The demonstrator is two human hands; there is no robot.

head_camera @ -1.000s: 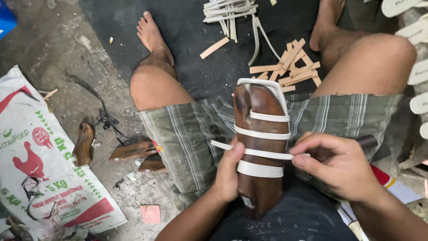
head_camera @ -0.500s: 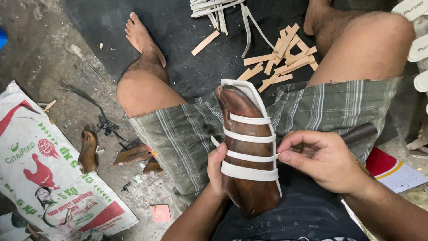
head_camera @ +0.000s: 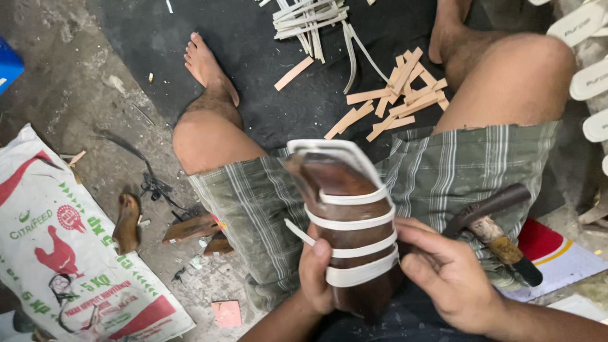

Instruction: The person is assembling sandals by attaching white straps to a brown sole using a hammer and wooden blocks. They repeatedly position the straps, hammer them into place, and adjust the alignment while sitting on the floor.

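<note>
A dark brown wooden shoe last [head_camera: 342, 190] stands on my lap with a white sole on its top and several white straps [head_camera: 352, 223] stretched across it. My left hand [head_camera: 316, 273] grips the last's lower left side, thumb pressed on a strap end. My right hand [head_camera: 443, 272] rests against the last's right side, fingers touching the strap ends there. A hammer with a dark head and worn wooden handle [head_camera: 497, 235] lies on my right thigh, just beyond my right hand.
White strap strips [head_camera: 310, 19] and tan cut pieces [head_camera: 399, 95] lie on the black mat [head_camera: 266, 76] between my bare feet. A printed white sack [head_camera: 69, 247] lies at left beside brown wooden pieces [head_camera: 126, 221]. White soles [head_camera: 589, 57] are stacked at right.
The view has shifted, so the last sits lower in the frame. My right hand slid down from the middle straps to the last's lower right side. The left hand keeps its grip.
</note>
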